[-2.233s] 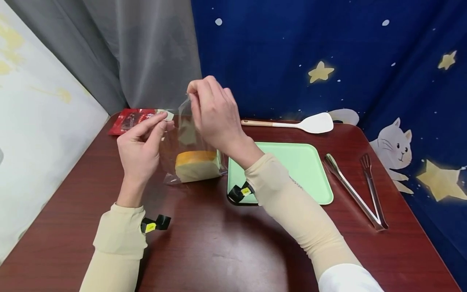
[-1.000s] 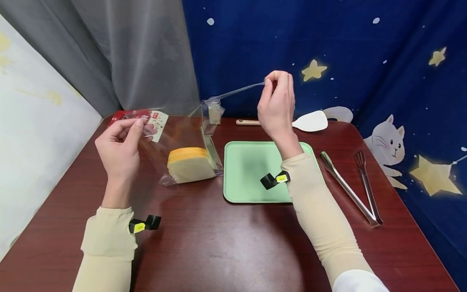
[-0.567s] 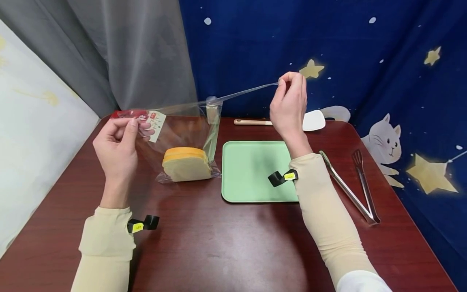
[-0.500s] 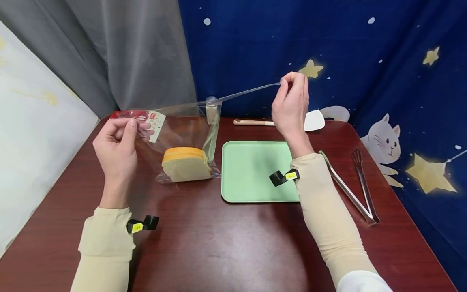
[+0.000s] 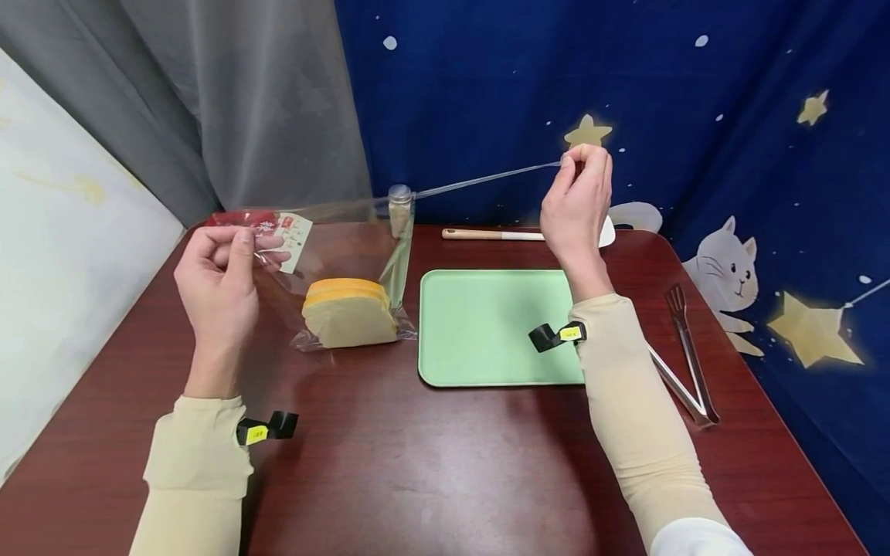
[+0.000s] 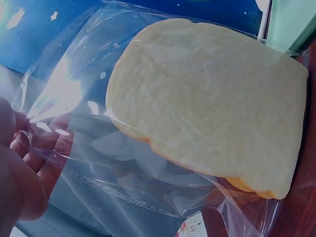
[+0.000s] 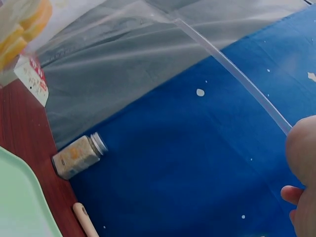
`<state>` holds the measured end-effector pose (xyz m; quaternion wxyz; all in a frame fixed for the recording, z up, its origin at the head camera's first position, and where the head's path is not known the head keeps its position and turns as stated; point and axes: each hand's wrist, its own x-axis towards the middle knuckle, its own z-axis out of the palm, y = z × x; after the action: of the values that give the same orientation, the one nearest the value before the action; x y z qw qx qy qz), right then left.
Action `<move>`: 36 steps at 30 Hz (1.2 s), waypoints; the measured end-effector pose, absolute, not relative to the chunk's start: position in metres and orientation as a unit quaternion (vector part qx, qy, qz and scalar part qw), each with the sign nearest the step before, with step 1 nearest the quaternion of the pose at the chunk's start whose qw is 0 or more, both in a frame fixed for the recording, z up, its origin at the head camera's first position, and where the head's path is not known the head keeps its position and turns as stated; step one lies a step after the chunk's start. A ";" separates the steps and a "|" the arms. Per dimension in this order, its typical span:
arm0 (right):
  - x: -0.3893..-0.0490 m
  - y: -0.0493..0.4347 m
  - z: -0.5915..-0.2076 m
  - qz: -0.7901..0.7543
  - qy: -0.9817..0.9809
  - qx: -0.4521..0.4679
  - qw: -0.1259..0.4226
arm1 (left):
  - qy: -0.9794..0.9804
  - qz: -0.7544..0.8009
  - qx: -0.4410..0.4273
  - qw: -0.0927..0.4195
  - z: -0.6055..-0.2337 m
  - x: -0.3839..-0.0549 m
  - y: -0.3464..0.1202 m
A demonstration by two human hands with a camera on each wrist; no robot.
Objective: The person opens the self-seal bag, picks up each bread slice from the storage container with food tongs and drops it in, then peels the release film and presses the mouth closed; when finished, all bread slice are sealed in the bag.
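Observation:
Sliced bread with an orange crust stands inside a clear plastic bag on the table's left part. My left hand pinches the bag's upper left side between thumb and fingers. Raised to the right, my right hand pinches the end of a thin clear plastic strip. This strip runs taut from the bag's top, and the right wrist view shows it as a narrow straight band. In the left wrist view the pale face of the bread shows through the film.
A green tray lies right of the bag. Behind are a spice jar, a wood-handled spatula and a red packet, partly seen through the bag. Metal tongs lie at the right, partly behind my right arm.
My right hand has moved from the bag's top far to the right, drawing the strip out taut. My left hand has shifted left, and the bag is spread wider.

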<state>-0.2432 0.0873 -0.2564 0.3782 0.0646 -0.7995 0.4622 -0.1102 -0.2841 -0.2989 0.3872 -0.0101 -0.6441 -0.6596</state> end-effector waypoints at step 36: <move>-0.149 0.222 -0.266 0.339 -0.894 0.078 0.283 | -0.561 -0.722 -0.070 0.398 -0.299 -0.113 -0.291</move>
<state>-0.1494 0.2224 -0.2658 0.2832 0.0779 -0.8937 0.3392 -0.1132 -0.2912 -0.2986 0.3977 -0.0701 -0.5612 -0.7225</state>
